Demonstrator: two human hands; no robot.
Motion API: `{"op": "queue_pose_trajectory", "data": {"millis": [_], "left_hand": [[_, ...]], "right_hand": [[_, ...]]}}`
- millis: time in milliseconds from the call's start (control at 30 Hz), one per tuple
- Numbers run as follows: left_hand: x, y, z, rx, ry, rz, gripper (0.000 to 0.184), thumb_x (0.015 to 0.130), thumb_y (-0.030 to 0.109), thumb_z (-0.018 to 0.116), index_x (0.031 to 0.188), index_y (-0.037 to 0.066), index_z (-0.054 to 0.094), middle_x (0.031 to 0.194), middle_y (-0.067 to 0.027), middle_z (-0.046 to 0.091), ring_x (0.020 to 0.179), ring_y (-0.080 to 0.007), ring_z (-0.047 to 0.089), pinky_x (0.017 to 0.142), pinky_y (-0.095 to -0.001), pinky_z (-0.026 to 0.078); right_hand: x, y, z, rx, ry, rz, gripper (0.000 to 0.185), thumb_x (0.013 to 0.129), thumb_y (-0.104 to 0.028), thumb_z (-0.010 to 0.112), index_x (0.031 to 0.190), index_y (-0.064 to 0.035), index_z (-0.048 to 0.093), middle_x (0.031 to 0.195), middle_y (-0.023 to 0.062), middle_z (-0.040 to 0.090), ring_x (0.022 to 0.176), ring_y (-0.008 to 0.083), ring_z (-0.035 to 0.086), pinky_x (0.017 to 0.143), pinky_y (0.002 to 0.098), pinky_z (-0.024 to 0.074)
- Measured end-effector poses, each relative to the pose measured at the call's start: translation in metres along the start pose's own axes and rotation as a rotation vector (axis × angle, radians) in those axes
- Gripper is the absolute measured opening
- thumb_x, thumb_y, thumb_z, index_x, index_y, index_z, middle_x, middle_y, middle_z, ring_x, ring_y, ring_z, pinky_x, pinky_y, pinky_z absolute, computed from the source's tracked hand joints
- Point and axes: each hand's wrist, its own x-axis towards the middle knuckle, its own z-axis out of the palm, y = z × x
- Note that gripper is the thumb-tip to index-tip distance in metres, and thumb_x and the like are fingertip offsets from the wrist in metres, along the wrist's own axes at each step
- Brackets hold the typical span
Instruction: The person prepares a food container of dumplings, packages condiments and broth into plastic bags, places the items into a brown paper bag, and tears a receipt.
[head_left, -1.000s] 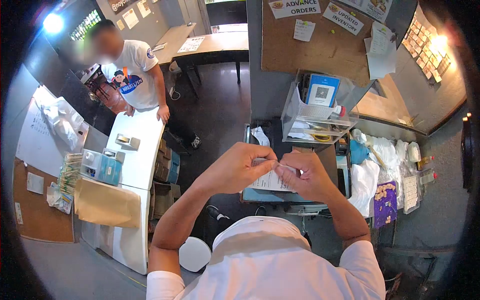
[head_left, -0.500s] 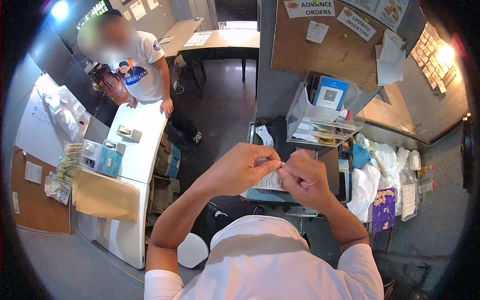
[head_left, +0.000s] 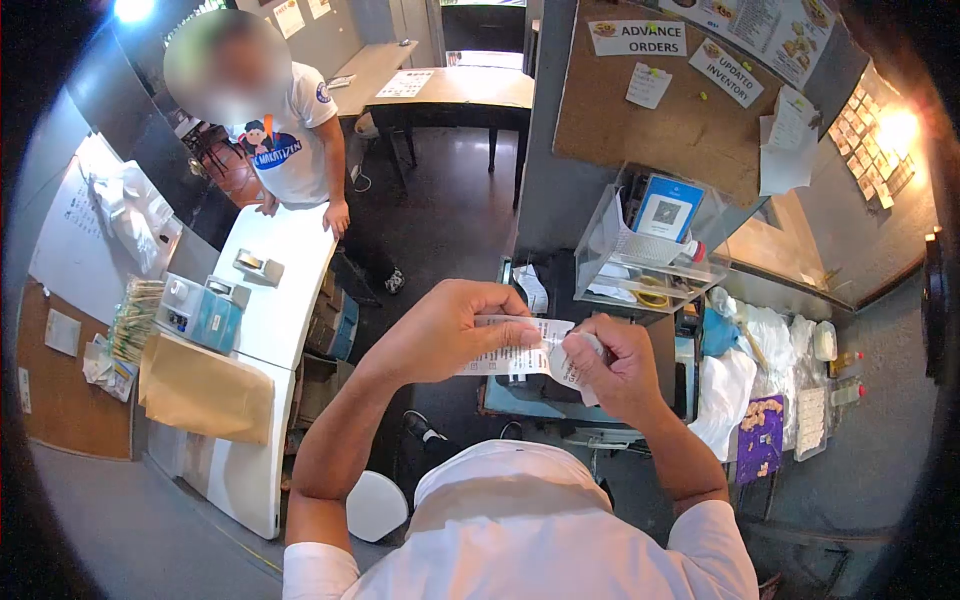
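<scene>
A white printed paper slip [head_left: 500, 362], like a receipt, stretches between my two hands above the dark counter. My left hand [head_left: 445, 330] pinches its left part, thumb on top of the print. The thumb and fingers of my right hand [head_left: 622, 368] are closed on the right part, which curls and hangs down a little. Whether the slip is one piece or torn where the parts meet, I cannot tell. Below my hands is the counter with a black device, partly covered by them.
A clear acrylic box [head_left: 650, 250] with a blue QR card stands beyond my right hand. At left, a white counter [head_left: 255, 330] bears tape dispensers and a brown envelope [head_left: 205, 390]. Another person [head_left: 285, 130] leans on its far end. White plastic bags [head_left: 725, 390] lie at right.
My hands were close together, pinching the slip between fingertips. Now they are farther apart, and much more of the printed paper shows between them. The view has shifted slightly.
</scene>
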Motion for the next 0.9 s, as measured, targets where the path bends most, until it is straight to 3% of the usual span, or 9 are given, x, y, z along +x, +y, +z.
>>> {"op": "queue_pose_trajectory", "data": {"millis": [100, 300, 400, 567, 900], "left_hand": [[-0.001, 0.002, -0.002, 0.048, 0.050, -0.034, 0.024, 0.094, 0.025, 0.074, 0.097, 0.001, 0.072, 0.079, 0.0011, 0.069, 0.073, -0.0028, 0.057, 0.063, -0.0238, 0.046], [-0.002, 0.006, -0.005, 0.113, 0.102, -0.019, 0.023, 0.092, 0.024, 0.076, 0.097, 0.002, 0.071, 0.082, 0.0000, 0.070, 0.074, -0.0040, 0.058, 0.064, -0.0244, 0.048], [-0.005, 0.004, -0.010, 0.065, 0.076, -0.025, 0.026, 0.088, 0.017, 0.079, 0.105, 0.002, 0.068, 0.090, -0.0017, 0.071, 0.080, -0.0053, 0.061, 0.070, -0.0245, 0.050], [-0.019, 0.006, -0.021, -0.077, 0.033, 0.021, 0.052, 0.080, 0.005, 0.083, 0.125, 0.004, 0.057, 0.101, -0.0054, 0.071, 0.093, -0.0081, 0.065, 0.080, -0.0254, 0.053], [-0.022, 0.000, -0.032, -0.025, 0.073, 0.018, 0.050, 0.082, 0.006, 0.082, 0.124, 0.005, 0.055, 0.099, -0.0058, 0.072, 0.094, -0.0090, 0.066, 0.080, -0.0242, 0.054]], "right_hand": [[-0.002, 0.003, 0.003, 0.028, 0.007, 0.024, 0.024, 0.097, -0.023, 0.068, 0.089, -0.0010, 0.069, 0.069, 0.0067, 0.065, 0.058, 0.0106, 0.056, 0.053, 0.0292, 0.0429], [0.000, 0.000, 0.004, 0.116, 0.006, 0.056, 0.024, 0.099, -0.024, 0.068, 0.091, -0.0014, 0.069, 0.068, 0.0000, 0.062, 0.060, 0.0047, 0.053, 0.053, 0.0259, 0.0427], [0.002, -0.001, 0.004, 0.143, 0.047, 0.071, 0.026, 0.099, -0.026, 0.068, 0.090, -0.0017, 0.069, 0.067, -0.0010, 0.061, 0.061, 0.0036, 0.052, 0.053, 0.0252, 0.0417], [0.002, 0.004, -0.001, 0.098, 0.102, 0.061, 0.027, 0.099, -0.026, 0.068, 0.088, -0.0018, 0.068, 0.068, -0.0004, 0.063, 0.058, 0.0043, 0.053, 0.051, 0.0256, 0.0423], [0.005, 0.002, 0.000, 0.089, 0.207, 0.034, 0.025, 0.099, -0.024, 0.068, 0.087, -0.0008, 0.069, 0.066, -0.0004, 0.065, 0.059, 0.0032, 0.054, 0.053, 0.0242, 0.0428]]}}
